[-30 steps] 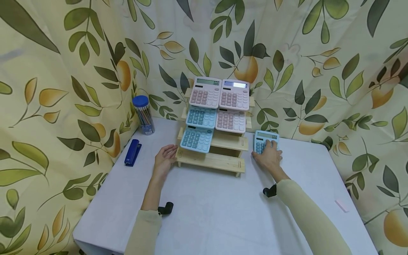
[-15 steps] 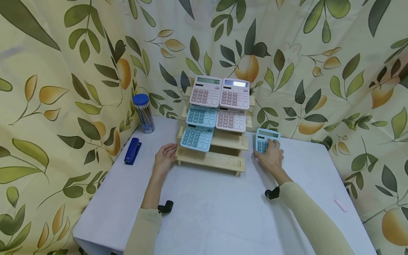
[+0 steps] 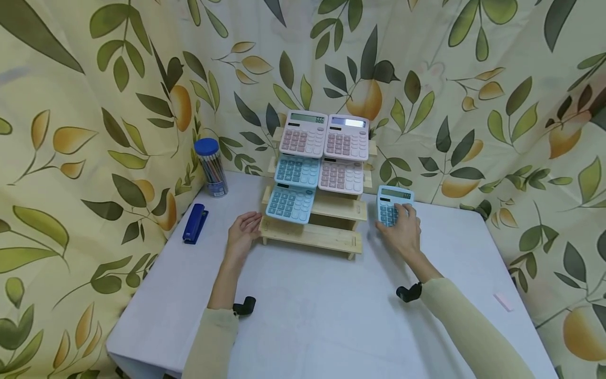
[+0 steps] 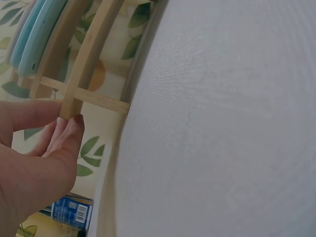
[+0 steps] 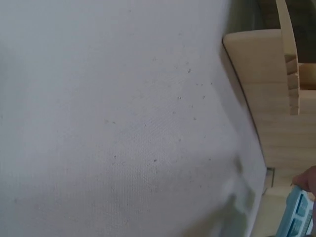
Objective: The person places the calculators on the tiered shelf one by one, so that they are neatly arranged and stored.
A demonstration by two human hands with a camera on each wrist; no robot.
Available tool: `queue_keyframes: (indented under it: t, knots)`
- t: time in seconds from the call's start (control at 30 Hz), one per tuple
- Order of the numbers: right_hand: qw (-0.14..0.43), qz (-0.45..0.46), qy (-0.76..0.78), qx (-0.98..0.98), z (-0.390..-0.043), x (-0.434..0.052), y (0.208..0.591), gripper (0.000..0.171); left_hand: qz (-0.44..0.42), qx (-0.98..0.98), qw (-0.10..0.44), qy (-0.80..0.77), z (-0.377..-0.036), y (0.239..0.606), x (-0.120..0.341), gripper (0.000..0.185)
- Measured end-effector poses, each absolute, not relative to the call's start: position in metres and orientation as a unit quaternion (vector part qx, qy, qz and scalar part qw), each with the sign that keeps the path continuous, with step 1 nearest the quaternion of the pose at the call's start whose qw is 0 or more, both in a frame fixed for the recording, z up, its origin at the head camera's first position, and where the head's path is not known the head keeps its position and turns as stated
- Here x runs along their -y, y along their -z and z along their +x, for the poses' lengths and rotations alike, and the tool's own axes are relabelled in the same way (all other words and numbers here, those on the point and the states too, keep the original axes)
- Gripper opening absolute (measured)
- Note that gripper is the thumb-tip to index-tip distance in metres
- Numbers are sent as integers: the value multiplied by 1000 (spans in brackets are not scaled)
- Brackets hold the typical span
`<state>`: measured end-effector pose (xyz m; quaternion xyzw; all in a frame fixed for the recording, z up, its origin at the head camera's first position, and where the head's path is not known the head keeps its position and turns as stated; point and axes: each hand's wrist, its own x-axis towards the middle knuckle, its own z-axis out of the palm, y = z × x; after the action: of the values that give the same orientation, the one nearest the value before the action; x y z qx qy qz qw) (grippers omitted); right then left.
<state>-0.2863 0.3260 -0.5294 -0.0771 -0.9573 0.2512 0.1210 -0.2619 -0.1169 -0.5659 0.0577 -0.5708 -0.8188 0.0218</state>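
A stepped wooden rack stands mid-table and carries two pink calculators on top, a blue and a pink one below, and a blue calculator on the lower left. To its right, my right hand grips another blue calculator, fingers curled over the keys and the display tilted up; its edge shows low in the right wrist view beside the rack's side. My left hand lies flat on the table. Its fingertips touch the rack's left front slat.
A blue stapler and a blue-lidded tub of pencils stand at the left of the white table. A small pink eraser lies near the right edge. Leaf-print curtains close in the back and both sides.
My right hand has tipped the blue calculator a little up and back beside the rack. The left hand stays at the rack's corner.
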Motion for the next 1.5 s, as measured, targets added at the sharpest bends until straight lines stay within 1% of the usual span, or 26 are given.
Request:
queue_keyframes:
  t: [0.27,0.53,1.5]
  knots:
    - [127,-74,-261,954,-274,-321,519,89,60,576,20,815,-262,566,118,66]
    - [149,-63,-267,950,-264,-320,513,87,56,575,19,816,-261,565,118,65]
    - [177,-54,-240,953,-236,-319,492,86,54,578,21,814,-262,566,117,65]
